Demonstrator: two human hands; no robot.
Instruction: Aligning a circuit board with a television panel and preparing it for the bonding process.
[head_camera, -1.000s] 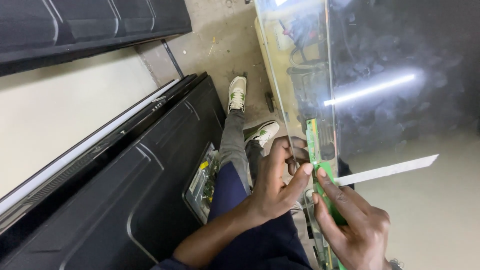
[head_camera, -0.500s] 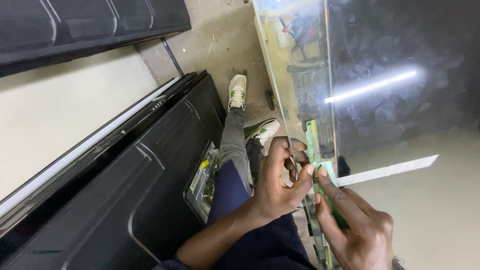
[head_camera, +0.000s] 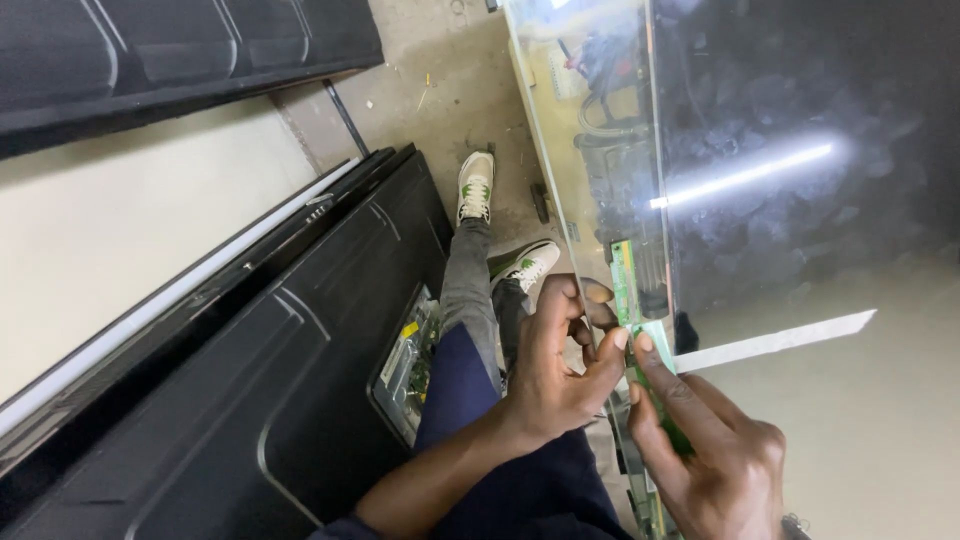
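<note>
A large glossy display panel (head_camera: 800, 150) stands tilted in front of me, with a narrow green circuit strip (head_camera: 628, 285) running along its lower edge. My left hand (head_camera: 555, 370) pinches that edge from the left, thumb and fingers closed around it. From the right, my right hand (head_camera: 705, 450) grips the green strip, fingertips meeting the left hand's at the panel's edge. Part of the strip is hidden under my fingers.
A black television back cover (head_camera: 230, 400) leans at the left, with an exposed circuit board (head_camera: 405, 365) in its opening. Another dark cover (head_camera: 170, 50) lies top left. My legs and white-green shoes (head_camera: 478, 185) rest on the concrete floor (head_camera: 440, 90).
Both hands stay at the panel's edge. The left hand's fingers have shifted slightly along the strip; the panel has barely moved.
</note>
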